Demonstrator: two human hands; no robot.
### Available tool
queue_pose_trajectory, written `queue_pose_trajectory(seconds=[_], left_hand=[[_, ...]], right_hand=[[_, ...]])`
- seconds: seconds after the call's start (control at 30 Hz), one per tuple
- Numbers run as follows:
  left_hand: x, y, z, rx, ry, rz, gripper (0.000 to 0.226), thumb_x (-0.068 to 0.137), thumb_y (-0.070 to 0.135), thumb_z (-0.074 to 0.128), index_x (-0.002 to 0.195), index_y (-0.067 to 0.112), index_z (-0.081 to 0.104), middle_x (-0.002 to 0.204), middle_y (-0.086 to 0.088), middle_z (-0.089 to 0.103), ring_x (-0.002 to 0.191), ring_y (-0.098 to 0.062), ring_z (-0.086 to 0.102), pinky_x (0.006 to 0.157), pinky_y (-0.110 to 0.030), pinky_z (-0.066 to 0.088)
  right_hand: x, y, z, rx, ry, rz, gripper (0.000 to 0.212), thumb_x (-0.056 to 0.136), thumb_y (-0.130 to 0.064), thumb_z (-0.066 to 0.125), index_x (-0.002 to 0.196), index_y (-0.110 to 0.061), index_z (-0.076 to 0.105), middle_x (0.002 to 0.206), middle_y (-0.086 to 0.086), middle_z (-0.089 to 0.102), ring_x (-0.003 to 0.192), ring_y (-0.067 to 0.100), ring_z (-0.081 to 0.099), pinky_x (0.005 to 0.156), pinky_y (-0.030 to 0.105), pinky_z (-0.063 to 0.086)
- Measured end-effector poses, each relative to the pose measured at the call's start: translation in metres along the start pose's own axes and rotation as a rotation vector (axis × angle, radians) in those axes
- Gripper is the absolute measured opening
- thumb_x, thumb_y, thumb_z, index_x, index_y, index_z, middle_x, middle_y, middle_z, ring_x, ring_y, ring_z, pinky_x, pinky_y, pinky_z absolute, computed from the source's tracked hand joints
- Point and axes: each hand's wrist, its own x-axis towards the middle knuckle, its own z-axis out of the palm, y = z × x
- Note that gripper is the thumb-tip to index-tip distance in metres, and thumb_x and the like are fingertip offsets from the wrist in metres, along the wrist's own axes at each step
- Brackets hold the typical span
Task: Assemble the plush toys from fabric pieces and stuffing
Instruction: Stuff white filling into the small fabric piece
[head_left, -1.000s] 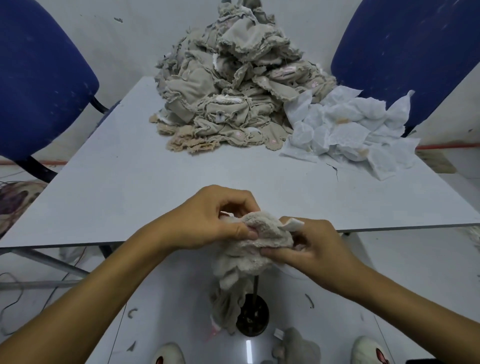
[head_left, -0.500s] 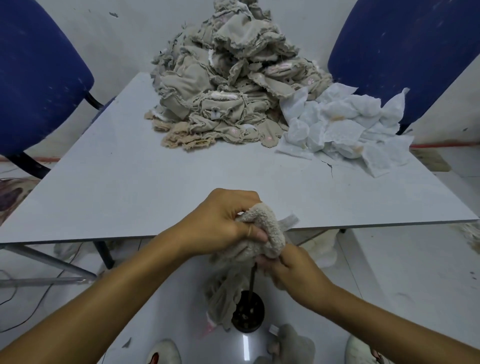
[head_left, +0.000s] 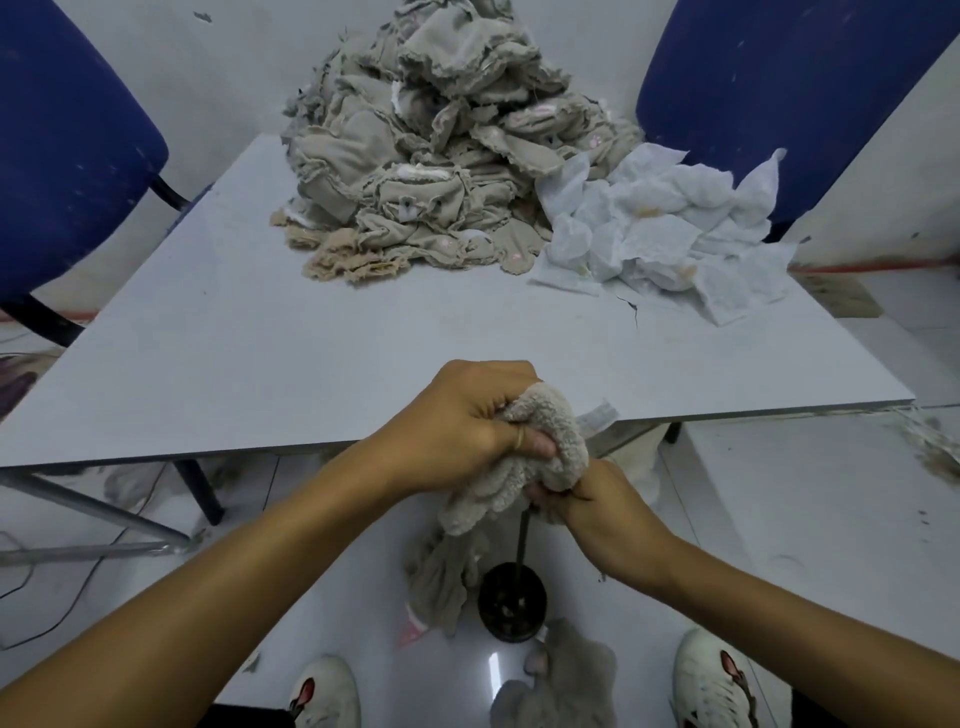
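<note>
The plush skin (head_left: 540, 447) is clenched in the curled fingers of the left hand (head_left: 467, 431); its lower edge is pinched from below by the right hand (head_left: 587, 512). Directly beneath stands the upright rod (head_left: 521, 538), over which the skin's long axis hangs.

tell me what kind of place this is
Probably a small, plain workshop for making plush toys by hand. A big heap of beige fabric pieces and a pile of white pieces lie on a bare table, and both hands work a fuzzy plush skin over an upright rod.
</note>
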Motion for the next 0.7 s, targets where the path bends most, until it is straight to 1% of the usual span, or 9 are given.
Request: queue_pose_trajectory(seconds=[0.07,0.13,0.17,0.27,0.33,0.43,0.5,0.6,0.7], left_hand=[[0.002,0.000,-0.005,-0.020,0.030,-0.058,0.013,0.068,0.020,0.078,0.078,0.027,0.073,0.079,0.008,0.066,0.078,-0.011,0.065,0.075,-0.030,0.050],[0.003,0.001,-0.013,-0.030,0.003,-0.096,0.016,0.064,0.020,0.083,0.077,0.026,0.074,0.080,0.006,0.070,0.079,-0.013,0.067,0.075,-0.034,0.053],[0.002,0.002,-0.019,-0.051,-0.011,-0.105,0.019,0.063,0.020,0.085,0.078,0.024,0.074,0.080,0.004,0.072,0.079,-0.013,0.067,0.074,-0.033,0.054],[-0.005,0.003,-0.037,-0.081,-0.008,-0.127,0.020,0.064,0.028,0.087,0.074,0.025,0.070,0.072,0.009,0.066,0.072,-0.006,0.061,0.066,-0.022,0.047],[-0.010,0.001,-0.045,0.004,-0.052,-0.178,0.019,0.067,0.034,0.084,0.075,0.028,0.068,0.074,0.013,0.067,0.072,-0.005,0.062,0.065,-0.022,0.048],[-0.016,-0.004,-0.039,0.164,-0.105,-0.211,0.015,0.072,0.035,0.080,0.082,0.040,0.070,0.086,0.018,0.072,0.084,-0.001,0.067,0.073,-0.026,0.050],[-0.015,-0.004,-0.032,0.138,-0.054,-0.159,0.013,0.072,0.033,0.079,0.080,0.032,0.070,0.081,0.016,0.070,0.078,-0.001,0.064,0.070,-0.027,0.049],[-0.012,-0.004,-0.036,0.039,0.110,-0.052,0.025,0.068,0.036,0.078,0.070,0.019,0.060,0.066,0.011,0.057,0.065,-0.005,0.052,0.060,-0.026,0.041],[-0.017,-0.011,-0.043,0.144,0.004,-0.086,0.028,0.067,0.032,0.082,0.065,0.019,0.058,0.063,0.007,0.058,0.061,-0.007,0.053,0.057,-0.029,0.041]], right_hand=[[0.001,-0.006,-0.009,-0.062,-0.019,0.019,0.018,0.092,-0.025,0.068,0.092,-0.042,0.063,0.089,-0.025,0.067,0.086,-0.003,0.062,0.075,0.025,0.049],[-0.003,-0.012,-0.018,-0.164,-0.024,-0.004,0.015,0.088,-0.029,0.073,0.097,-0.037,0.063,0.090,-0.018,0.067,0.086,-0.003,0.061,0.074,0.019,0.047],[-0.007,-0.014,-0.022,-0.216,0.007,-0.047,0.016,0.086,-0.030,0.074,0.096,-0.036,0.063,0.087,-0.017,0.066,0.084,-0.003,0.059,0.069,0.013,0.043],[-0.019,-0.023,-0.030,-0.249,0.161,-0.160,0.010,0.086,-0.028,0.074,0.094,-0.030,0.067,0.079,-0.012,0.065,0.077,0.006,0.060,0.063,0.016,0.041],[-0.019,-0.027,-0.032,-0.288,0.205,-0.211,0.010,0.088,-0.025,0.073,0.097,-0.028,0.069,0.084,-0.013,0.064,0.080,0.007,0.058,0.068,0.020,0.041],[-0.012,-0.029,-0.033,-0.340,0.213,-0.261,0.015,0.090,-0.020,0.071,0.105,-0.020,0.070,0.094,-0.010,0.064,0.089,0.010,0.056,0.077,0.019,0.040],[-0.012,-0.028,-0.036,-0.323,0.255,-0.296,0.016,0.090,-0.016,0.071,0.106,-0.014,0.071,0.097,-0.006,0.066,0.091,0.013,0.060,0.079,0.019,0.043],[-0.013,-0.029,-0.043,-0.296,0.377,-0.393,0.019,0.088,-0.024,0.070,0.103,-0.012,0.072,0.094,-0.009,0.066,0.086,0.010,0.061,0.078,0.013,0.042],[-0.009,-0.031,-0.045,-0.341,0.330,-0.447,0.023,0.086,-0.030,0.070,0.100,-0.012,0.073,0.092,-0.011,0.064,0.084,0.005,0.058,0.079,0.010,0.041]])
